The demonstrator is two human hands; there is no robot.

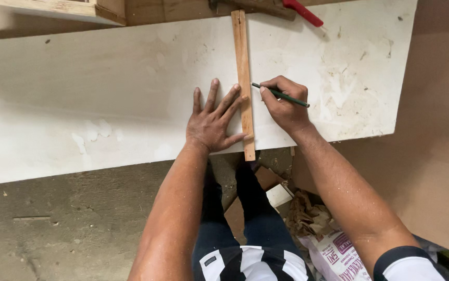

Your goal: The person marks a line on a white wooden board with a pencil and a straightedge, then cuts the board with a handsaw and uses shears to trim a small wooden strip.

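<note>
A left hand (211, 122) lies flat, fingers spread, pinning a wooden strip (244, 83) across a white board (104, 93) near its front edge; the right hand (284, 101), closed around a green pencil (279, 94), marks beside it. Uneven pressure could let the strip pivot, skewing the line

Board (104, 99): off-white, with grey smudges and brownish scuffs. Wooden strip (244, 78): light orange-brown. Pencil (282, 96): dark green with a black tip. Tool handle (302, 11) at the top edge: bright red. Shirt (245, 263): black and white stripes. Trousers (258, 218): dark navy. Sack (334, 255): white with magenta print. Floor (68, 218): mottled grey-brown. Panel (438, 130) on the right: plain tan.
</note>
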